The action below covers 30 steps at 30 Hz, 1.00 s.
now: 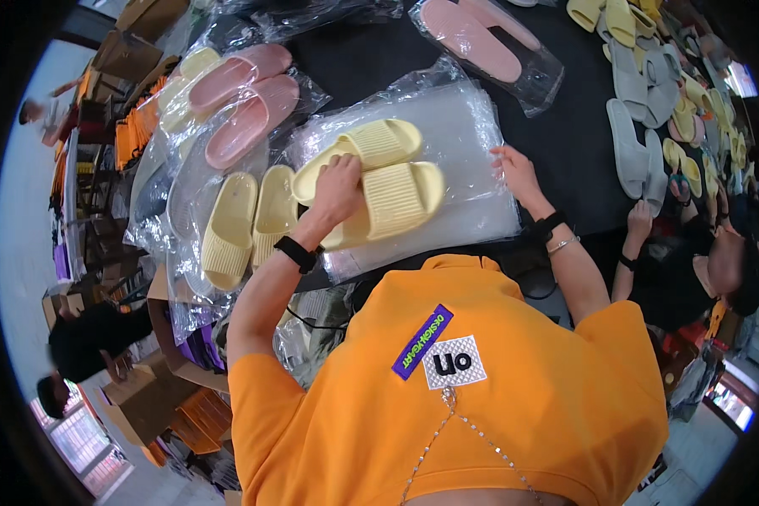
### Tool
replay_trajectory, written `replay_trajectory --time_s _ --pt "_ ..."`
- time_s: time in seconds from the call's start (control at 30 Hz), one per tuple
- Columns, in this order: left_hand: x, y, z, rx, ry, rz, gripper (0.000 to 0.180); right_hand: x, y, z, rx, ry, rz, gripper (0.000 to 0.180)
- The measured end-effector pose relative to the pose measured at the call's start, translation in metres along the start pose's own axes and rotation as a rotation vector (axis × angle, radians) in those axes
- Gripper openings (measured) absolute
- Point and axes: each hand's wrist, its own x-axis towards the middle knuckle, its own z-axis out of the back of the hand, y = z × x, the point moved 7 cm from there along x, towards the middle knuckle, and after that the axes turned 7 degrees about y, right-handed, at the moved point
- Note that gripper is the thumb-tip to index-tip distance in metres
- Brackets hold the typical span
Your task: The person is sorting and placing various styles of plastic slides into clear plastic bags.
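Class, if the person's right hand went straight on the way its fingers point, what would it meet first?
Most likely the stack of clear plastic bags; the right hand is at its right edge, but depth leaves contact unclear.

Ribbed yellow slippers point(395, 198), over clear plastic bags point(471, 160)

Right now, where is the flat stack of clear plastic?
In the head view's centre, the stack lies beneath the held yellow slippers, by the right hand.
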Motion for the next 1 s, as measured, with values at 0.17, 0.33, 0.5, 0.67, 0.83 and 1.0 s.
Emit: replay_trajectory --time_s 0.17,0.33,0.5,0.67,0.83,1.0 --pt "0.02 0.004 0.017 0.04 -0.059 0.11 0.015 -0.033 -0.023 -0.015 0.11 0.171 -0.04 0.034" --pt "0.061 -0.093 0.023 -0.071 -0.102 -0.08 0.018 -0.037 -0.045 -0.041 -0.004 0.238 0.111 0.031" --pt "0.088 -0.066 -0.087 0.147 -0.014 0.008 0.02 -0.056 -0.023 -0.041 -0.201 0.245 0.055 0.028" --pt "0.104 0.033 -0.048 0.27 -0.081 0.266 0.018 -0.054 -0.026 -0.041 -0.218 0.147 0.155 0.031" --pt "0.096 0.01 0.021 0.278 -0.226 0.227 0.021 -0.058 -0.023 -0.036 0.094 0.322 -0.117 0.043" --pt "0.053 -0.092 -0.033 0.118 0.101 0.059 0.024 -0.053 -0.039 -0.031 0.05 0.252 -0.109 0.051"
